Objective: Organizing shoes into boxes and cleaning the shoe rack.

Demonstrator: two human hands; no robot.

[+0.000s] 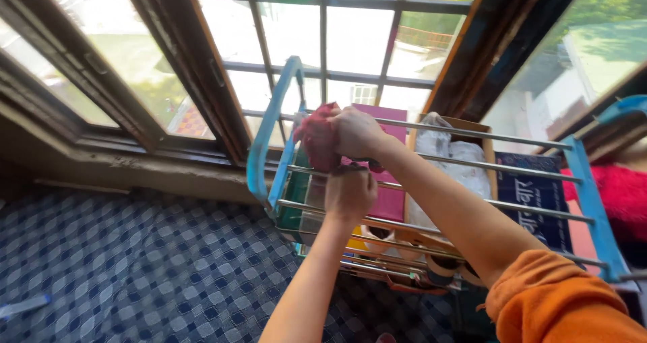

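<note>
**Both hands on a red cloth at the drying rack**

Nearest, lower right of frame: orange sleeve (pixel 559 302) pushed up the right arm, which runs diagonally up toward centre. Left arm comes up bare from bottom centre.

Floor, lower left: blue-and-white checked carpet (pixel 135 262). Small pale blue object (pixel 23 307) lies on it at the far left edge, too blurred to identify.

Centre: left hand (pixel 349 193) raised, fingers curled shut on the lower edge of the red cloth (pixel 315 139). Right hand (pixel 357 131) just above it, closed around the upper part of the same cloth. Cloth is bunched, hanging at the left end of the drying rack (pixel 431 174), up against its top rails, just right of the blue side frame (pixel 269 124). Can't tell whether it's draped over a rail or only held against it.

Rack: metal rails running left to right, blue frame at both ends. Through the rails: a magenta item (pixel 391 201), a cardboard box (pixel 482 131) with white bags (pixel 465 171) in it, a dark blue printed bag (pixel 532 195). Lower down under the rails, some rounded brown items, unclear.

Right edge, mid-height: red fluffy fabric (pixel 623 198).

Farthest: brown wooden window frames (pixel 195 67) across the top, metal grille (pixel 323 40) behind centre panes, bright daylight and greenery outside.
</note>
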